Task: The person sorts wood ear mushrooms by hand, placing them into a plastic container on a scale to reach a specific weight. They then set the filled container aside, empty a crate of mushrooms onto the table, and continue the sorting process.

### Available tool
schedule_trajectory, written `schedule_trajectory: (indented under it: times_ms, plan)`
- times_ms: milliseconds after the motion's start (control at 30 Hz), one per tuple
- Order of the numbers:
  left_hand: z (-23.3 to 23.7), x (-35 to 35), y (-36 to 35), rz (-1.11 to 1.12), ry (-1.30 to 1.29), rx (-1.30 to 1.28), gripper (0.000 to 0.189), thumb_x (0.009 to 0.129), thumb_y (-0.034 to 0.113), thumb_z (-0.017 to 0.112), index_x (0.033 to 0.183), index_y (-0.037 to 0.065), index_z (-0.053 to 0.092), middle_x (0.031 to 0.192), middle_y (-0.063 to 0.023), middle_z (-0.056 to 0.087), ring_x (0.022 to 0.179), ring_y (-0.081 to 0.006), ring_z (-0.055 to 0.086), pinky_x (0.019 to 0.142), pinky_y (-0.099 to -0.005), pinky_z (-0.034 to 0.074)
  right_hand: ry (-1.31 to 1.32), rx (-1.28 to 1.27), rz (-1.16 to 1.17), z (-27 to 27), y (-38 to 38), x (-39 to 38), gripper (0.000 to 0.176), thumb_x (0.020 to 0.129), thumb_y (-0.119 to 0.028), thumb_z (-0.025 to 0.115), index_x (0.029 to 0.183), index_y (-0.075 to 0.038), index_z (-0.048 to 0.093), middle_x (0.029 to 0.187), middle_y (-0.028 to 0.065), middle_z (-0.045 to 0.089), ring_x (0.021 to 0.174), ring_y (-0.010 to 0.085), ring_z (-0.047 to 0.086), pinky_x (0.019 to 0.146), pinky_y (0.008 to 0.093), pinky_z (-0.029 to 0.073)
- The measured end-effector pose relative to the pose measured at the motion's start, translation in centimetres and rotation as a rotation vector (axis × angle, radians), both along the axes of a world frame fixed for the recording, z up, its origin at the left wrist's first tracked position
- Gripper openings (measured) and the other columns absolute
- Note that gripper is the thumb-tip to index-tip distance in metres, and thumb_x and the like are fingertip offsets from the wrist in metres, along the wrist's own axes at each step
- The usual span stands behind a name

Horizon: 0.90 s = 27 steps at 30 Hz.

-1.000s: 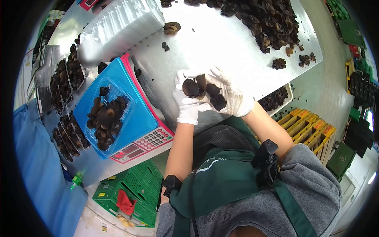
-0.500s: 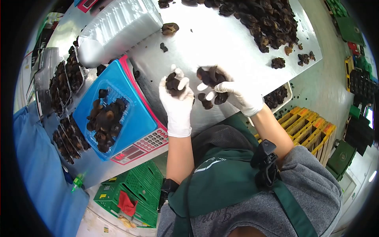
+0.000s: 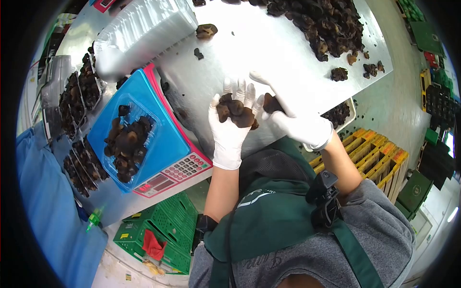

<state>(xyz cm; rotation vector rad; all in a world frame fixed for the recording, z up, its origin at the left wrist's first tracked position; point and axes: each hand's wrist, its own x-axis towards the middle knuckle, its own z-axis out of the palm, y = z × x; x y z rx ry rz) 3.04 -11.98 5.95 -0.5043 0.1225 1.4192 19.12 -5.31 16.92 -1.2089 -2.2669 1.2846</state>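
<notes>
My left hand (image 3: pixel 228 139), in a white glove, is palm up with its fingers spread, and several dark brown mushroom pieces (image 3: pixel 236 111) rest on the palm. Close by on the right, my right hand (image 3: pixel 288 120), also gloved, has a dark piece (image 3: pixel 272 104) between its thumb side and fingers. Left of both hands is a blue and pink scale (image 3: pixel 169 139). On it stands a clear plastic tray (image 3: pixel 152 126) with dark mushroom pieces inside.
A large mushroom pile (image 3: pixel 321 24) covers the far right of the metal table (image 3: pixel 230 57). Stacked clear trays (image 3: pixel 149 33) lie at the back left, and filled trays (image 3: pixel 77 105) beyond the scale. Green crates (image 3: pixel 177 230) and yellow pallets (image 3: pixel 370 153) are below.
My left hand has moved right and opened flat under several pieces. My right hand now has fewer pieces and its index finger is extended. The scale has shifted slightly.
</notes>
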Motion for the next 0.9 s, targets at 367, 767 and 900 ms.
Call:
schedule_trajectory:
  times_ms: [367, 767, 900]
  plan:
    - [-1.4, 0.7, -0.5, -0.175, 0.171, -0.079, 0.042, 0.091, 0.034, 0.054, 0.128, 0.015, 0.064, 0.124, -0.0101, 0.063, 0.095, -0.0218, 0.060, 0.100, -0.0473, 0.044, -0.032, -0.149, 0.052, -1.1, -1.5, 2.0, 0.085, 0.070, -0.001, 0.053, 0.152, -0.007, 0.032, 0.122, 0.0155, 0.055, 0.107, 0.0283, 0.055, 0.097, 0.0399, 0.045]
    - [4.3, -3.3, -6.0, -0.125, 0.390, 0.000, 0.034, 0.092, 0.033, 0.058, 0.117, 0.012, 0.067, 0.116, -0.0096, 0.059, 0.101, -0.0253, 0.052, 0.082, -0.0379, 0.048, -0.321, -0.191, -0.444, -6.1, -4.5, 17.8, 0.063, 0.076, -0.002, 0.056, 0.139, -0.007, 0.048, 0.115, 0.0154, 0.059, 0.100, 0.0236, 0.061, 0.092, 0.0358, 0.049]
    - [5.4, -4.4, -11.0, -0.087, 0.407, -0.142, 0.040, 0.092, 0.037, 0.057, 0.124, 0.014, 0.065, 0.124, -0.0109, 0.060, 0.112, -0.0285, 0.055, 0.092, -0.0439, 0.047, -0.591, 0.362, -0.465, -8.2, -4.4, 19.0, 0.052, 0.080, -0.018, 0.071, 0.128, -0.005, 0.056, 0.122, 0.0174, 0.059, 0.115, 0.0353, 0.055, 0.101, 0.0427, 0.042]
